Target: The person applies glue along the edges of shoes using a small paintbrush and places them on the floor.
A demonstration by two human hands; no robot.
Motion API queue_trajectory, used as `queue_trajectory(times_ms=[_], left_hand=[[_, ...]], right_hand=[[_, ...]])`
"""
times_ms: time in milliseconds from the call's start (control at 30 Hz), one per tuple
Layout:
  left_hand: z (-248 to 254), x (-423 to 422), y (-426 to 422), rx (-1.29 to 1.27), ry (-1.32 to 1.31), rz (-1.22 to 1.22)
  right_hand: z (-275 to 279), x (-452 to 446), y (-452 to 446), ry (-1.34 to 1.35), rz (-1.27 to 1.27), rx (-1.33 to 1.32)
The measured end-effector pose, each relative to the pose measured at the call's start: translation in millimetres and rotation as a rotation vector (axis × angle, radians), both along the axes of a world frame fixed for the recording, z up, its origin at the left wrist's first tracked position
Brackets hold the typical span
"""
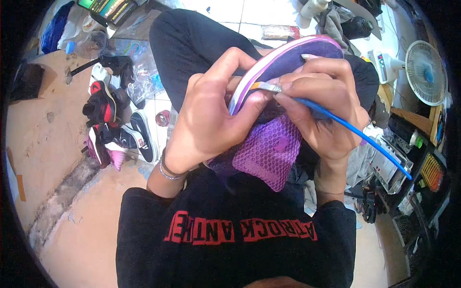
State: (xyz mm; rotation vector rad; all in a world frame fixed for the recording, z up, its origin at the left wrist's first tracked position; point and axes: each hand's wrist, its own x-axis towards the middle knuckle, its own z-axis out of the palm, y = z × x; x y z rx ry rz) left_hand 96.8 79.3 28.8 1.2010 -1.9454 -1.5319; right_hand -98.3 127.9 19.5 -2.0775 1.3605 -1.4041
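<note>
A purple shoe (271,149) with a honeycomb-textured tongue and a white-and-purple sole edge is held over my lap. My left hand (211,110) grips it by the side near the sole, fingers wrapped behind it. In my right hand (326,101) is a thin paintbrush (345,124) with a blue handle, pinched between thumb and fingers. The brush's metal collar and orange-yellow bristles lie against the shoe where the dark upper meets the sole edge. Some right fingers rest on the dark upper near the toe. Part of the shoe is hidden behind both hands.
Several shoes (138,134) lie on the floor at left, beside a small can (163,118) and clear plastic bags (144,79). A white fan (425,72) stands at right, above a cluttered black rack (413,187). A dark bottle (356,28) lies at the top right.
</note>
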Motion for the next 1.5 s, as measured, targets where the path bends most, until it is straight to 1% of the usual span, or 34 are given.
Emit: queue_trajectory(times_ms=[200,300,433,600,667,733,767,867,967,1100,1400,1500], left_hand=[[11,-3,-2,0.0,-0.071,-0.017],[-6,-3,0,-0.037,0.056,0.057],[-6,-3,1,-0.005,0.091,0.072],[-7,-3,2,-0.012,0.078,0.071],[-2,-4,2,0.014,0.028,0.053],[-2,-3,2,0.031,0.017,0.051],[-5,-3,2,0.035,0.031,0.057],[-8,-2,0,0.0,0.062,0.083],[-8,-2,-1,-0.035,0.065,0.084],[-11,-1,-1,-0.031,0.103,0.088],[-8,-1,-2,-0.028,0.092,0.083],[-9,-1,-2,-0.084,0.086,0.074]], right_hand=[[-7,0,1,-0.032,-0.027,-0.023],[-4,1,3,0.011,0.007,-0.018],[-2,1,5,0.077,0.077,-0.021],[-4,1,3,-0.01,0.06,0.017],[-4,0,2,-0.028,0.047,0.043],[-7,2,1,-0.147,0.022,0.028],[-8,0,2,-0.166,0.024,0.029],[-7,-1,4,-0.145,0.046,0.043],[-4,-3,3,-0.057,0.085,0.042],[0,-4,2,-0.044,0.075,0.018],[9,-8,1,0.022,0.095,-0.012],[9,-10,1,0.05,0.114,-0.03]])
